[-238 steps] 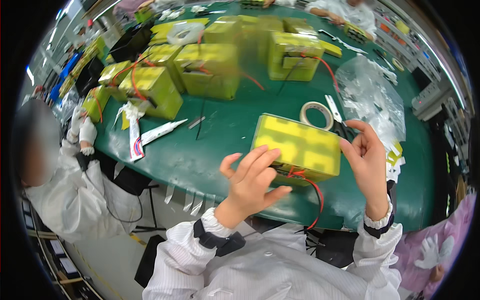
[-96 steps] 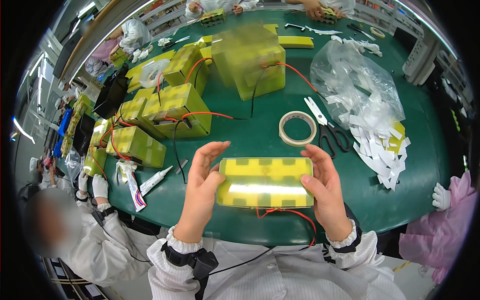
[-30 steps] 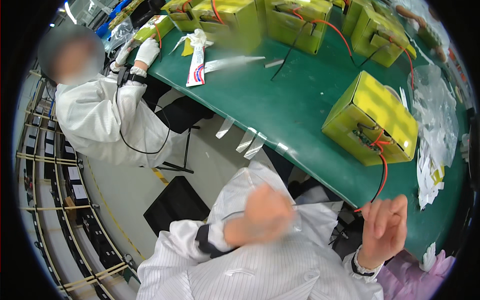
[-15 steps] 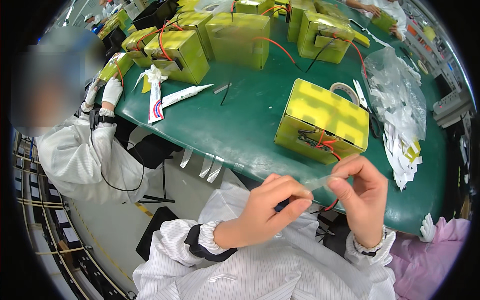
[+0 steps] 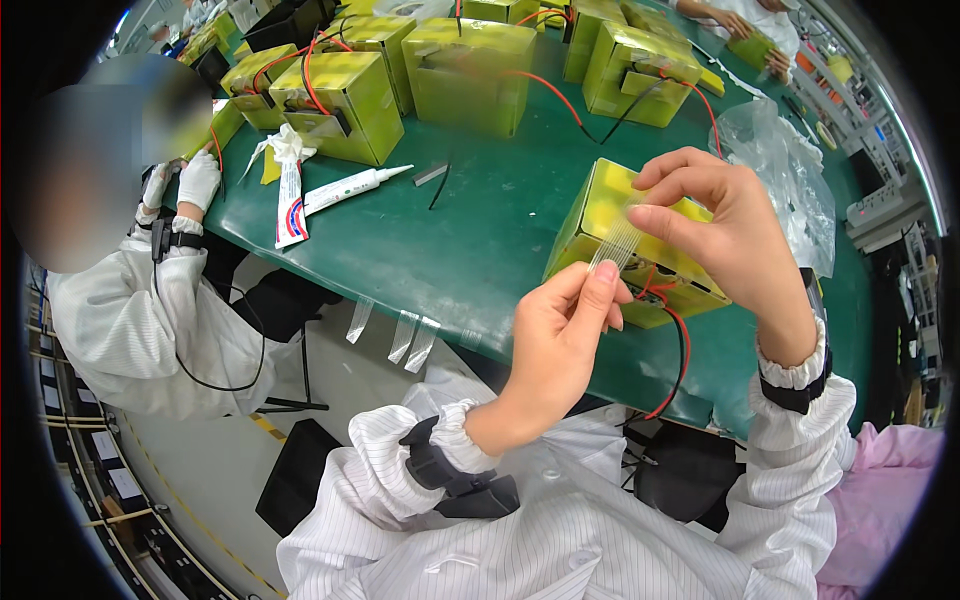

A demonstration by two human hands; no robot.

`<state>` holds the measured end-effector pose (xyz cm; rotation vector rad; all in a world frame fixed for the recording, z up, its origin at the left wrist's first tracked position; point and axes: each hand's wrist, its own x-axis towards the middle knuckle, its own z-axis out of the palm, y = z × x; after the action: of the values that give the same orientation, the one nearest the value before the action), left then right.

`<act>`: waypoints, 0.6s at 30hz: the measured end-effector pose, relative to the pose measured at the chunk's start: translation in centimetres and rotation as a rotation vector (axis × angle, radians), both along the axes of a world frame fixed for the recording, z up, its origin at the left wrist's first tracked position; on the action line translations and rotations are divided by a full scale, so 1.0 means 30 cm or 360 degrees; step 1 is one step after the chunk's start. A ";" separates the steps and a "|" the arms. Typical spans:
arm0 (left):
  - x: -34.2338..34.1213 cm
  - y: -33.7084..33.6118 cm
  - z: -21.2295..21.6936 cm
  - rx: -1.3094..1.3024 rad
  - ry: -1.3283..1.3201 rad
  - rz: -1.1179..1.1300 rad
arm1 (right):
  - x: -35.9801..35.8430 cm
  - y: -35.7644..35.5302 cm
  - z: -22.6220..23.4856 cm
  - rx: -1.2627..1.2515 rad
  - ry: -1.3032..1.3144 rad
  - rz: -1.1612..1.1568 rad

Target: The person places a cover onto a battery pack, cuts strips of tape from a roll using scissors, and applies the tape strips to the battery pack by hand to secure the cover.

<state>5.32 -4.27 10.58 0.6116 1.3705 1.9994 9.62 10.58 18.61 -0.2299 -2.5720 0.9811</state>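
Between my hands a short strip of clear striped tape (image 5: 618, 243) is stretched at a slant. My left hand (image 5: 568, 325) pinches its lower end between thumb and fingers. At the upper end, my right hand (image 5: 715, 215) grips it with thumb and fingertips. Just behind the strip stands a yellow-green wrapped battery pack (image 5: 583, 222) on the table, partly hidden by my hands. Red and black wires (image 5: 684, 350) come from its near face and hang over the table's front edge.
More wrapped packs (image 5: 468, 85) with wires stand along the back of the green table (image 5: 470, 200). Two tubes (image 5: 350, 188) lie at the left. Cut tape strips (image 5: 405, 338) hang from the front edge. A plastic bag (image 5: 785, 180) lies right. A gloved co-worker (image 5: 180, 330) sits left.
Both hands have risen from the table's front edge to in front of the battery pack, carrying the tape strip. My right hand now covers part of the pack's top.
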 end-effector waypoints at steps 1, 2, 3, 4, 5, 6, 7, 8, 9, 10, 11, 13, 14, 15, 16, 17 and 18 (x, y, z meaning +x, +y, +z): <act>-0.001 0.001 0.000 -0.0009 -0.0004 -0.0001 | -0.002 0.004 0.001 -0.0020 0.0000 0.0011; -0.002 0.003 -0.002 -0.0020 -0.0010 -0.0003 | -0.005 0.007 -0.003 -0.0019 -0.0006 0.0010; -0.003 0.006 -0.006 -0.0020 -0.0013 -0.0006 | -0.006 0.010 -0.006 -0.0046 -0.0024 -0.0001; -0.005 0.010 -0.010 -0.0025 -0.0018 -0.0005 | -0.007 0.014 -0.008 -0.0073 -0.0039 -0.0015; -0.004 0.013 -0.014 -0.0032 -0.0023 -0.0004 | -0.007 0.016 -0.009 -0.0075 -0.0041 -0.0020; -0.003 0.014 -0.014 -0.0034 -0.0023 -0.0012 | -0.008 0.017 -0.009 -0.0101 -0.0073 -0.0016; -0.002 0.012 -0.012 -0.0042 -0.0015 0.0008 | -0.007 0.018 -0.008 -0.0128 -0.0103 -0.0013; 0.000 0.012 -0.014 -0.0051 -0.0014 0.0021 | 0.000 0.015 -0.007 -0.0130 -0.0107 -0.0029; 0.000 0.010 -0.015 -0.0054 -0.0016 0.0005 | 0.012 0.006 0.001 -0.0007 -0.0037 -0.0052; -0.002 0.007 -0.013 -0.0027 0.0194 0.0081 | 0.029 -0.004 0.009 0.0117 0.0033 -0.0075; -0.010 -0.002 -0.010 0.0002 0.0404 0.0159 | 0.053 -0.019 0.014 0.0113 0.0032 -0.0089; -0.040 -0.036 0.036 -0.0066 0.0682 0.0143 | 0.121 -0.066 0.018 0.0433 0.0363 -0.0183; -0.046 -0.047 0.049 -0.0074 0.1114 0.0128 | 0.166 -0.097 0.009 0.0463 0.0413 -0.0300; -0.054 -0.060 0.055 -0.0100 0.1550 0.0132 | 0.200 -0.126 -0.022 0.0476 0.0468 -0.0396; -0.055 -0.073 0.062 -0.0222 0.1685 0.0042 | 0.222 -0.148 -0.069 0.0412 0.0509 -0.0501; -0.053 -0.072 0.063 -0.0217 0.1688 0.0030 | 0.248 -0.166 -0.111 0.0425 0.0530 -0.0601; -0.051 -0.066 0.061 -0.0268 0.1766 -0.0034 | 0.260 -0.185 -0.164 0.0349 0.0577 -0.0716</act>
<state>3.80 -6.25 12.40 1.7875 2.0625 1.4756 17.41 5.04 13.70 -0.4938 -2.1394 0.5151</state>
